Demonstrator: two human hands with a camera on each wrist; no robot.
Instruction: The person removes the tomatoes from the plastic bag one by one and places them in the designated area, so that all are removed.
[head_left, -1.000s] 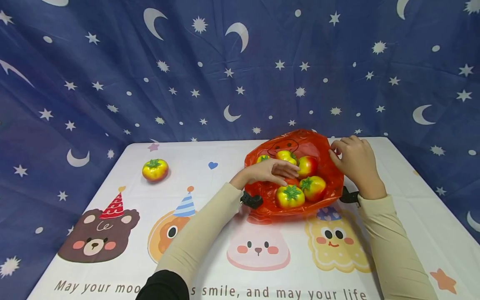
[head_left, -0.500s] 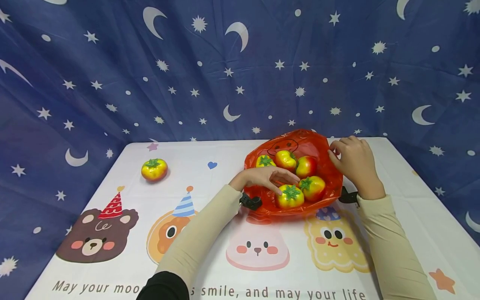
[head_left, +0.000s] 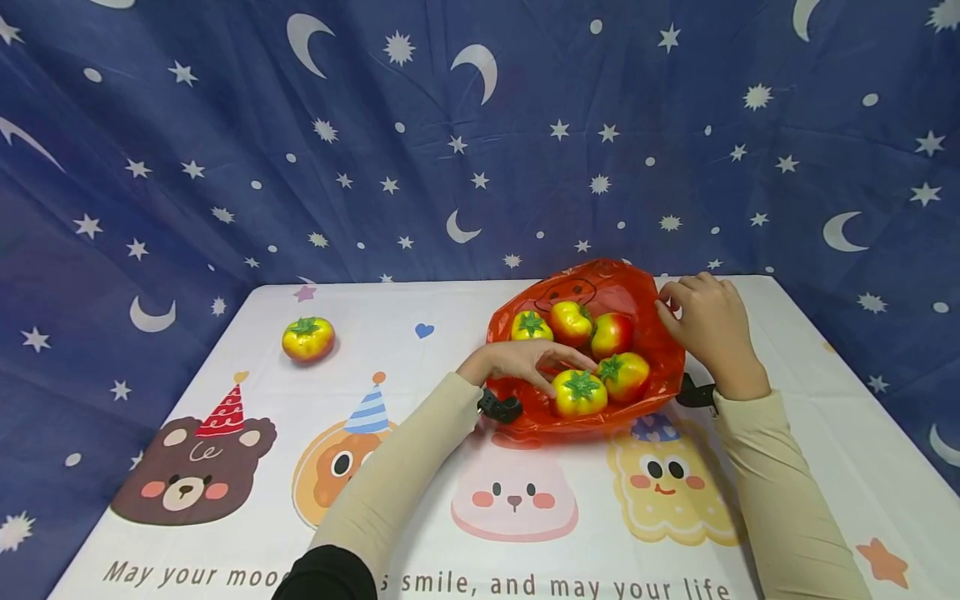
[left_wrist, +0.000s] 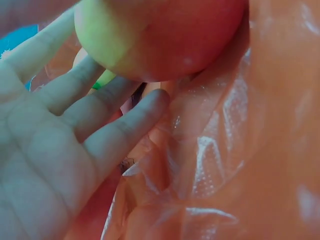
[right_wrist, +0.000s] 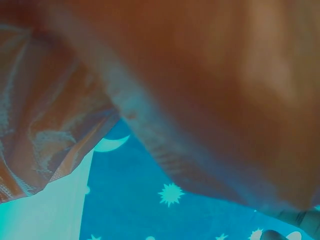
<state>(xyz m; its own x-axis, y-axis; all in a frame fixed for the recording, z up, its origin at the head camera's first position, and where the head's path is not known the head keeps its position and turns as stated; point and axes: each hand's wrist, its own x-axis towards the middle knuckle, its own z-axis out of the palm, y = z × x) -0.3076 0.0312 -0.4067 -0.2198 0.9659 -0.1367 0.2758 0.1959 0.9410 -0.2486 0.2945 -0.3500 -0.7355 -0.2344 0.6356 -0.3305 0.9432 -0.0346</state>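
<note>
A red plastic bag (head_left: 663,358) lies open with several yellow-red persimmon-like fruits in it. My left hand (head_left: 517,358) reaches in over its left rim, thumb and extended fingers around the left and back of the front fruit (head_left: 580,395). In the left wrist view a fruit (left_wrist: 160,35) is beside the fingers of the left hand (left_wrist: 55,135); firm contact cannot be told. At the bag's right edge, my right hand (head_left: 712,329) pinches the plastic. Blurred bag film (right_wrist: 50,115) fills much of the right wrist view, hiding the fingers.
Another fruit (head_left: 308,340) sits by itself on the left part of the white printed tablecloth (head_left: 420,550). Behind the table hangs a blue curtain (head_left: 337,208) with moons and stars.
My left hand has lowered and drawn slightly toward the front fruit, uncovering the fruit at the back left. The right hand has stayed at the bag's edge.
</note>
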